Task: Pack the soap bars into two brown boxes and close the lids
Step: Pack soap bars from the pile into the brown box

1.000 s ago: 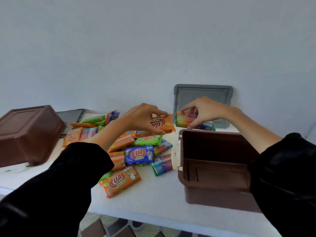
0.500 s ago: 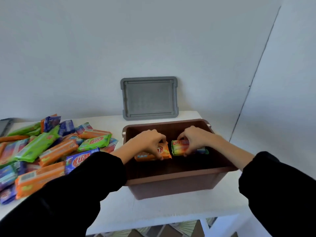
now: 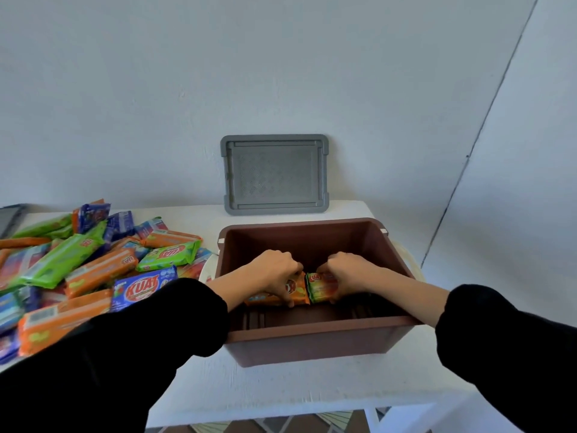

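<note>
An open brown box (image 3: 312, 342) stands on the white table in front of me. Both my hands are down inside it. My left hand (image 3: 274, 270) grips an orange soap bar (image 3: 295, 292) low in the box. Beside it my right hand (image 3: 346, 270) grips a green and orange soap bar (image 3: 320, 287). The two bars lie end to end, almost touching. A heap of wrapped soap bars (image 3: 93, 264) in orange, green and blue lies on the table to the left of the box.
A grey lid (image 3: 274, 173) leans upright against the wall behind the box. Another grey piece (image 3: 9, 217) shows at the far left edge. The table's right end (image 3: 415, 270) is just past the box, and its front edge is near me.
A second ago both hands held their bars above the table by the pile. They have since gone down into the brown box with the bars and sunk a little lower.
</note>
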`<action>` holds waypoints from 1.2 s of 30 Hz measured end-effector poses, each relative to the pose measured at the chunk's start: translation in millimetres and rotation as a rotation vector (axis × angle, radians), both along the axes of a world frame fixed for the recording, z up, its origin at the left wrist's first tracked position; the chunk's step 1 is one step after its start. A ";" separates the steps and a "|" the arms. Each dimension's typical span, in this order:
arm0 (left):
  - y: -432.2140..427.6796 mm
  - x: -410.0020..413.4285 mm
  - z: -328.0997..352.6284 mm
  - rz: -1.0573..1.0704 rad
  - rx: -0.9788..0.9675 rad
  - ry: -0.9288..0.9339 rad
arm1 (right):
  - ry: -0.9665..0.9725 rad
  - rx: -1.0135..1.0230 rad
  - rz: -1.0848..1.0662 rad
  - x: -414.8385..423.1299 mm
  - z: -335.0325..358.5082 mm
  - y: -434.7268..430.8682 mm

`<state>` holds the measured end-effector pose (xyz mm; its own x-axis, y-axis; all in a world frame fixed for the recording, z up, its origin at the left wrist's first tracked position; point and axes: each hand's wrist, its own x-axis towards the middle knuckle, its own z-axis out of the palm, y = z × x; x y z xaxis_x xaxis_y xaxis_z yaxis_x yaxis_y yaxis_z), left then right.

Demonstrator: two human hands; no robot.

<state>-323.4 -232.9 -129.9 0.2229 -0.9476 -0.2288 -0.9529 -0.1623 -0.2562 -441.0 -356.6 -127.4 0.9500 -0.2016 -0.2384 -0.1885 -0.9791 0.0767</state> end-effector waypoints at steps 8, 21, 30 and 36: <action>21.8 10.7 33.1 0.097 -0.291 0.301 | -0.198 0.187 -0.067 4.9 32.3 6.4; 267.5 97.8 84.9 0.636 -0.696 0.332 | -0.404 0.368 0.360 147.8 91.0 174.9; 326.0 114.9 11.2 0.738 -0.483 0.387 | -0.142 0.187 0.592 203.8 31.3 248.3; 323.4 118.1 -14.5 0.666 -0.424 0.355 | 0.054 0.024 0.538 206.9 5.0 238.8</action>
